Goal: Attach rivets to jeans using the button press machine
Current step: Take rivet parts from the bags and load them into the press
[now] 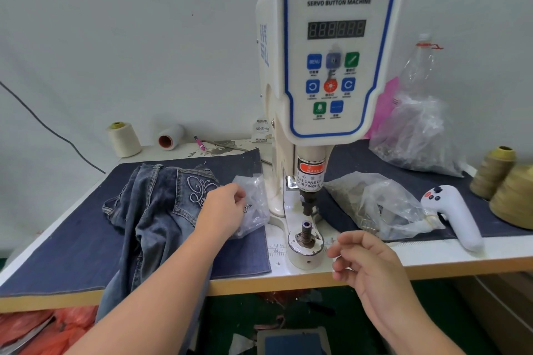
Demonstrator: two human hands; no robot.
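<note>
- Right now, my left hand [223, 206] reaches into a small clear plastic bag [253, 204] that lies just left of the machine. The fingers curl into the bag, but I cannot tell if they pinch anything.
- My right hand [364, 264] hangs in the air at the table's front edge, just right of the round metal base. Its fingers are loosely bent and hold nothing that I can see.
- The big white button press machine with a blue-edged panel [336, 49] stands in the middle of the table.
- Under it sits the round white base with a short metal post [305, 235]. Nothing lies on the post.
- The faded blue jeans with a curly stitched pocket [161, 204] lie crumpled on the dark blue cloth mat [57, 253], left of the machine. One leg hangs over the front edge, under my left arm.
- A bigger clear plastic bag with small metal bits inside [380, 204] lies right of the machine.
- A white handheld tool with dark buttons [452, 210] rests beside that bag.
- Two cream thread cones [124, 138] stand at the back left, and olive thread cones [501, 179] stand at the far right.
</note>
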